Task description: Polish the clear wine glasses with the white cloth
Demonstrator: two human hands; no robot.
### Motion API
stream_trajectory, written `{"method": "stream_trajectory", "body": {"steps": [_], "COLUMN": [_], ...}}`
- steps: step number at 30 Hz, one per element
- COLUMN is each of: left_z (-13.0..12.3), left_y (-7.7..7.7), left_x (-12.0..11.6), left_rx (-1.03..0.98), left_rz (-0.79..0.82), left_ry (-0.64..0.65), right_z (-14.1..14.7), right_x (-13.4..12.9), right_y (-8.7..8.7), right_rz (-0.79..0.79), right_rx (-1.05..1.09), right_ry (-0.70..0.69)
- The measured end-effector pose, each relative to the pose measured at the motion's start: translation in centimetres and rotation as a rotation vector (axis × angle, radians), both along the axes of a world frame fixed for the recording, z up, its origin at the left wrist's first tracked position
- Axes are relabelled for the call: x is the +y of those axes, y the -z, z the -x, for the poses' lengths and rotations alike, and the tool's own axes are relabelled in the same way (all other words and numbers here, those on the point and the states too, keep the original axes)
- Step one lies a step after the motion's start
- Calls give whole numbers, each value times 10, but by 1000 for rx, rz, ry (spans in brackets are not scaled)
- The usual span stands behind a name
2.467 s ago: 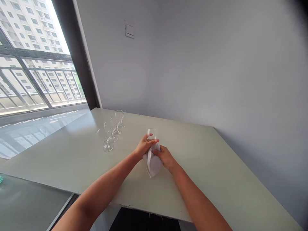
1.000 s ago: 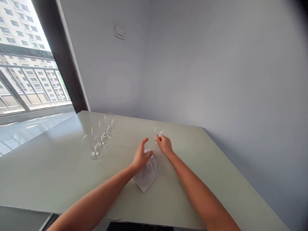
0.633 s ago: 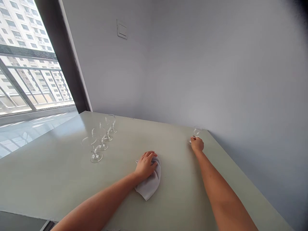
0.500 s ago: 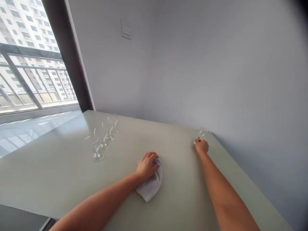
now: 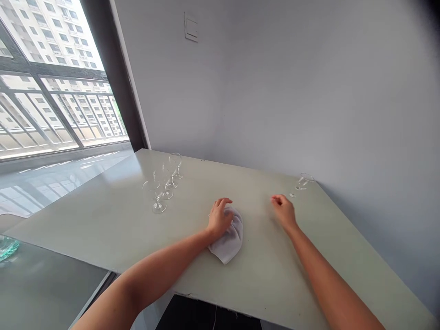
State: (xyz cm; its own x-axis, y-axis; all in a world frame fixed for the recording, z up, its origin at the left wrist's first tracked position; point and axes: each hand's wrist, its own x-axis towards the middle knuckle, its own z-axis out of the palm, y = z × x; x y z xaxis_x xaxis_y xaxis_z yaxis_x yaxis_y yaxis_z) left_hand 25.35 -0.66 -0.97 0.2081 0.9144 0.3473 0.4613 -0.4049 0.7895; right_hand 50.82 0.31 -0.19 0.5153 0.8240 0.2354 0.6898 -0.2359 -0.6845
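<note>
My left hand (image 5: 220, 221) rests on a crumpled pale grey cloth (image 5: 229, 245), its fingers arched and spread from the thumb, not visibly gripping the fabric. To the right, my right hand (image 5: 284, 211) hovers over the table with its fingers curled together and nothing visible in them. Just beyond it, apart from the fingers, a clear stemmed glass (image 5: 305, 181) stands near the table's far right corner. Several similar stemmed glasses stand in a slanting row at the left, the nearest one (image 5: 158, 207) closest to my left hand.
The pale table (image 5: 192, 275) meets a grey wall (image 5: 309, 91) at the back and right. A lower glassy surface (image 5: 51, 284) lies at the left, with a greenish glass object (image 5: 7, 247) on it. A dark object (image 5: 206, 316) shows below the front edge.
My right hand has let go of the stemmed glass and drawn away to its left. My left hand's fingers have lifted somewhat on the cloth. The view has shifted.
</note>
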Motion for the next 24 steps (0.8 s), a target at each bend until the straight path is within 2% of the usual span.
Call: {"method": "stream_trajectory", "body": {"steps": [1,3,5,6,8,10,13,16,18,20,22,24], "left_z": [1,3,8,12,25,46,89,131,152,165,172,176], "left_y": [-6,-20,-35,-41,-49,-47,-29,-9,-2,-1,-2,-2], "left_x": [-1,-5,-10,-12,-16,-20,-23,-20,-14,-5,4,11], "left_rx": [-44,-135,-234,-287,-389,-461,-530,-536,-519,-523,-531,-482], "left_rz": [-33,-95,-122,-123,-98,-38,77,185,234,266,291,291], "left_ry": [-19,-57,-95,-122,-211,-374,-695,-892,-889,-792,-689,-657], "right_z": [26,76,116,131,149,154,149,142,142,143,145,143], "right_x": [-10,-30,-48,-55,-64,-67,-66,-64,-64,-65,-65,-63], "right_y": [-1,-4,-5,-4,-2,1,3,4,6,9,13,15], "right_rz": [0,-8,18,30,44,61,122,160,149,126,110,98], "right_rx": [9,40,-34,-99,-253,-376,-483,-498,-504,-525,-523,-446], "right_ry": [-140,-526,-718,-768,-789,-749,-704,-692,-663,-644,-652,-657]}}
